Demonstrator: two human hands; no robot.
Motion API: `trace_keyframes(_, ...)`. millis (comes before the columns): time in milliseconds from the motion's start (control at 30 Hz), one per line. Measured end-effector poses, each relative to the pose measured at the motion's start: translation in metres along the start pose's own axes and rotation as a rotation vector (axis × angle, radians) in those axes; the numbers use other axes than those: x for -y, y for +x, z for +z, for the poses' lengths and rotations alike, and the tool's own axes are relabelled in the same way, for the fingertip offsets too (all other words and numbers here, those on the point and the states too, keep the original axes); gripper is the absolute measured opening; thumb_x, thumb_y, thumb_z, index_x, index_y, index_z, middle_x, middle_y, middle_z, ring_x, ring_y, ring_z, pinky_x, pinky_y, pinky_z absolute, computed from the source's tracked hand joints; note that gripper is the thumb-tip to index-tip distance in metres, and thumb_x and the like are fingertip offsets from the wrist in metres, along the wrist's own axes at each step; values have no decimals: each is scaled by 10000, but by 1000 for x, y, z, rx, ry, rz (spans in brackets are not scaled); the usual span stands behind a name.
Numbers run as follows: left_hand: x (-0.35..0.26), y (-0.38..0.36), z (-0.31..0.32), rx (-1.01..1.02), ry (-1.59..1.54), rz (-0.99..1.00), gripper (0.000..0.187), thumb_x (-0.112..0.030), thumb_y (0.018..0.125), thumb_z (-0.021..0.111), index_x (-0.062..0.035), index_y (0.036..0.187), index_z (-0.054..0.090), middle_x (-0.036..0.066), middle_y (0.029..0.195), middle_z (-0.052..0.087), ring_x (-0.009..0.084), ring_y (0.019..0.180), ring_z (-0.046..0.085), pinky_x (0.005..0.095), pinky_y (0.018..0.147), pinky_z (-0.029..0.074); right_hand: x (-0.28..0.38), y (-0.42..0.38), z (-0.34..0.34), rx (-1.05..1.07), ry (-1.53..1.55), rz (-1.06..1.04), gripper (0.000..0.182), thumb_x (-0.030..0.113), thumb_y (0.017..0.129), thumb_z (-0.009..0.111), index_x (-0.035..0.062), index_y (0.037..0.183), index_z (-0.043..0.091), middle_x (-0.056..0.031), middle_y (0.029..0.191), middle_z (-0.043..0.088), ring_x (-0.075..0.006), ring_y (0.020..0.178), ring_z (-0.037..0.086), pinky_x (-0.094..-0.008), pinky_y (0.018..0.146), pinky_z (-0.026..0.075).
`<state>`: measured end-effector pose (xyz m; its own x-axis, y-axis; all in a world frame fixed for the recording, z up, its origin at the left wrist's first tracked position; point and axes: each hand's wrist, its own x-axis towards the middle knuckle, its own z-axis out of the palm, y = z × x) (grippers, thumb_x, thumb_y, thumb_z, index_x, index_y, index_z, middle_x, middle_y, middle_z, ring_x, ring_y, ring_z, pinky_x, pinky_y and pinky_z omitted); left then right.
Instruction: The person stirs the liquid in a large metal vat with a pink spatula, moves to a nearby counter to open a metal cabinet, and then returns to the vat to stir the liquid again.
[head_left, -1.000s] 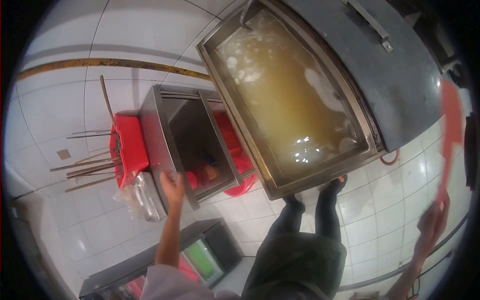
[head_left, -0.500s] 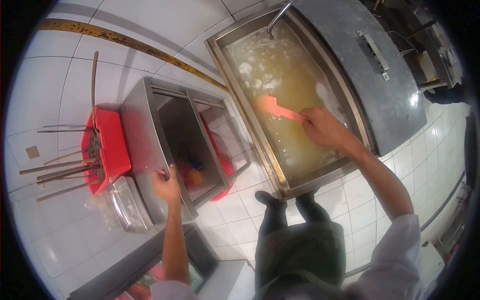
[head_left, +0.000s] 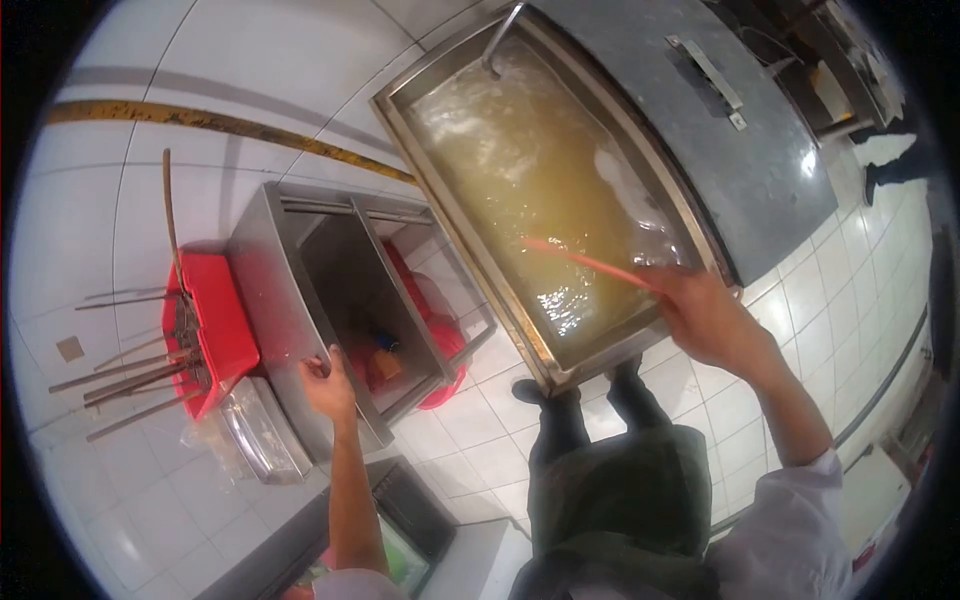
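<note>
My right hand [head_left: 700,310] is closed around the handle of a long orange-red utensil [head_left: 590,262] at the lower right of a steel basin [head_left: 548,352]. The utensil reaches left over yellowish, rippling water [head_left: 540,190], and its far end is seen nearly edge-on at the surface. My left hand [head_left: 328,388] has curled fingers and a raised thumb, beside the near edge of a steel cabinet [head_left: 275,300]. Whether it holds or touches anything is too small to tell.
A bent tap [head_left: 497,45] rises at the basin's far end. Left of the cabinet, a red bin [head_left: 222,310] holds several sticks beside a clear container [head_left: 265,430]. A grey lid with a handle [head_left: 705,75] lies right of the basin. Part of a person's leg [head_left: 900,165] shows at far right.
My right hand has moved down and right in the view, and the utensil has turned from broadside to nearly edge-on. The basin appears shifted left. A person's leg now shows more at far right.
</note>
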<state>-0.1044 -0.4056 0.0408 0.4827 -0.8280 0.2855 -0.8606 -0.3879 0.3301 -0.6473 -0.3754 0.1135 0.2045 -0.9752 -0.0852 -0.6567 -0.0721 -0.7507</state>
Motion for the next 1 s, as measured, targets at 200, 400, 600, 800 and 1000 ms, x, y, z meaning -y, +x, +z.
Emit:
trace_keyframes(200, 1, 0, 3, 4, 25, 13, 410, -309, 831, 798, -73, 817, 463, 3, 759, 461, 132, 694, 431, 284, 657, 400, -6, 31, 29, 269, -229, 10, 368, 4, 842, 573, 1, 1205, 631, -251, 965, 671, -415, 857, 667, -479, 785, 538)
trace_keyframes(400, 8, 0, 3, -1, -3, 39, 428, -341, 828, 796, -75, 813, 461, 5, 749, 454, 137, 683, 421, 288, 646, 392, -16, 114, 59, 75, -174, -170, 345, -7, 814, 541, -11, 1137, 661, -256, 855, 671, -409, 819, 677, -497, 747, 537)
trace_keyframes(600, 5, 1, 2, 14, 45, 10, 413, -321, 830, 798, -74, 818, 467, 10, 754, 470, 143, 687, 436, 288, 662, 407, -11, 157, 58, 158, -224, -131, 261, -18, 823, 534, -26, 1040, 678, -247, 896, 680, -418, 864, 674, -494, 776, 525)
trace_keyframes(800, 7, 1, 2, 16, 8, 9, 406, -314, 841, 796, -69, 827, 472, 7, 770, 480, 139, 708, 449, 282, 682, 412, -18, 92, 38, 186, -25, -172, 276, -30, 842, 527, -31, 1078, 671, -272, 960, 666, -435, 926, 652, -494, 848, 498)
trace_keyframes(1000, 1, 0, 0, 16, -17, -16, 404, -325, 851, 791, -67, 849, 479, -2, 776, 475, 131, 717, 451, 279, 692, 411, -25, 110, 49, 197, -34, -139, 279, -1, 861, 527, -18, 1102, 665, -264, 979, 666, -421, 961, 645, -488, 850, 505)
